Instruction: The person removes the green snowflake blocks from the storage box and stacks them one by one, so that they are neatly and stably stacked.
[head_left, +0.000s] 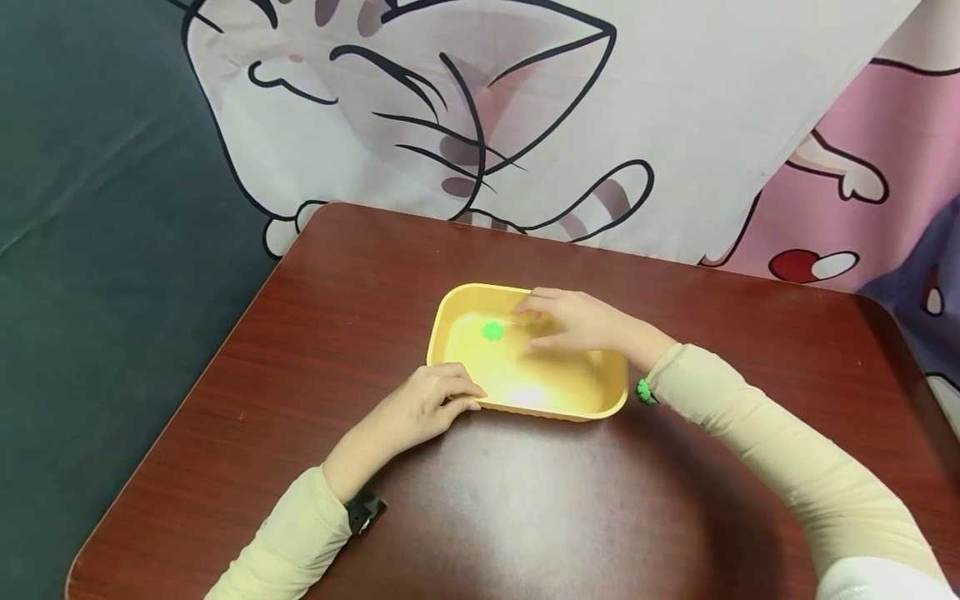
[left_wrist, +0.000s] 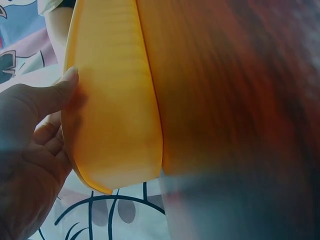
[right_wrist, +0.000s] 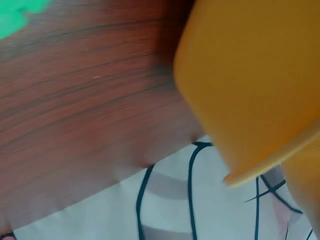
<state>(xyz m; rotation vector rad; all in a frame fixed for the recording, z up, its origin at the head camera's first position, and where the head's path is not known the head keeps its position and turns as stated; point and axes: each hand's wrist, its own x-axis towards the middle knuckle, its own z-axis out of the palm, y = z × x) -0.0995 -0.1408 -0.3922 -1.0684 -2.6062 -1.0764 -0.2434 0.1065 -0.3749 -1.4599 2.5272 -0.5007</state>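
A yellow plastic basin [head_left: 555,383] stands on the table, with one small green notched disc [head_left: 492,331] lying on its floor. My left hand [head_left: 431,404] grips the near left rim; in the left wrist view its thumb presses the basin's outer wall [left_wrist: 115,95] while the fingers go behind the rim. Over the basin's right half hovers my right hand [head_left: 577,321], fingers apart, with nothing visible between them. Beside the basin, a second green notched piece [head_left: 645,390] is partly hidden by the right sleeve. Only the basin's outside [right_wrist: 250,75] fills much of the right wrist view.
The dark red-brown wooden table [head_left: 315,350] has rounded corners. Behind it hangs a white cloth [head_left: 697,108] printed with a cartoon cat, with pink cloth to the right. A black strap [head_left: 363,510] is on the left wrist.
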